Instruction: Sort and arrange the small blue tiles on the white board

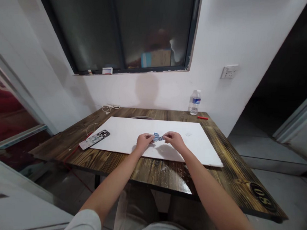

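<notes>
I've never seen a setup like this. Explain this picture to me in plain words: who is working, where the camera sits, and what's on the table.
There is no machine here: a person works with two bare hands. The single picture comes from a camera worn on that person's head, looking forward and down, so the forearms reach in from the bottom.

The left hand and right hand hold a small blue item between them by the fingertips; it is too small to tell what it is.

Below them a white board lies on a wooden table. A phone-like item lies at the board's left edge. Near the wall are a white cable, a clear bottle and a thin red object.
</notes>
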The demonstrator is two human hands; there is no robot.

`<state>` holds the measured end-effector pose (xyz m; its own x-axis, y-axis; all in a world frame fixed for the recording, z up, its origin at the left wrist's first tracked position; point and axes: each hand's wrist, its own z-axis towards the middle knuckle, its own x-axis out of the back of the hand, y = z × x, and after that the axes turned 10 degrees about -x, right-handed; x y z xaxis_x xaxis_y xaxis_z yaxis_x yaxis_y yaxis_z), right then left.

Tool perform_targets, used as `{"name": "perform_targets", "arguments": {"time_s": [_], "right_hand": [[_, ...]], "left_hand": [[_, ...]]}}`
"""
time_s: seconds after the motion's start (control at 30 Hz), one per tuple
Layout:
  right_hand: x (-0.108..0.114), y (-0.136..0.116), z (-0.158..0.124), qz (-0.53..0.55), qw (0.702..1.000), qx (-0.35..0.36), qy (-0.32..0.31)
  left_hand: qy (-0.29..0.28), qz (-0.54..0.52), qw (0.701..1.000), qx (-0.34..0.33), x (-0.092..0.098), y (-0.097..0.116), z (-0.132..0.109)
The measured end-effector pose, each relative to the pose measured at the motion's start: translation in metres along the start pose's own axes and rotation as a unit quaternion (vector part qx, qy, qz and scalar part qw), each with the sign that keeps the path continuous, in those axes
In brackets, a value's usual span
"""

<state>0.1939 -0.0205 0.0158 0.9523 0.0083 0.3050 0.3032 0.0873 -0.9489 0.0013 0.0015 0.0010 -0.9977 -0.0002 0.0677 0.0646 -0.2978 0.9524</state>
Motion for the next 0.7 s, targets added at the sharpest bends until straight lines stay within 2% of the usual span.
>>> {"name": "perform_targets", "arguments": {"time_s": [0.1,0.17,0.4,0.53,0.7], "right_hand": [[-0.01,0.002,-0.001,0.174,0.983,-0.022,-0.052],[-0.015,0.004,-0.001,0.219,0.973,-0.035,-0.063],[-0.022,0.007,0.001,0.173,0.983,-0.062,0.004],[-0.025,0.007,0.0,0.189,0.979,-0.069,0.032],[-0.025,0.005,-0.001,0.233,0.968,-0.09,-0.01]], "left_hand": [[-0.01,-0.006,1.0,0.001,-0.001,0.002,-0.001],[-0.026,-0.01,1.0,-0.002,-0.002,0.005,-0.003],[-0.095,-0.036,0.995,-0.019,0.0,0.012,-0.006],[-0.118,-0.037,0.992,-0.018,0.002,0.011,-0.006],[-0.123,-0.041,0.991,-0.017,0.001,0.007,-0.004]]}}
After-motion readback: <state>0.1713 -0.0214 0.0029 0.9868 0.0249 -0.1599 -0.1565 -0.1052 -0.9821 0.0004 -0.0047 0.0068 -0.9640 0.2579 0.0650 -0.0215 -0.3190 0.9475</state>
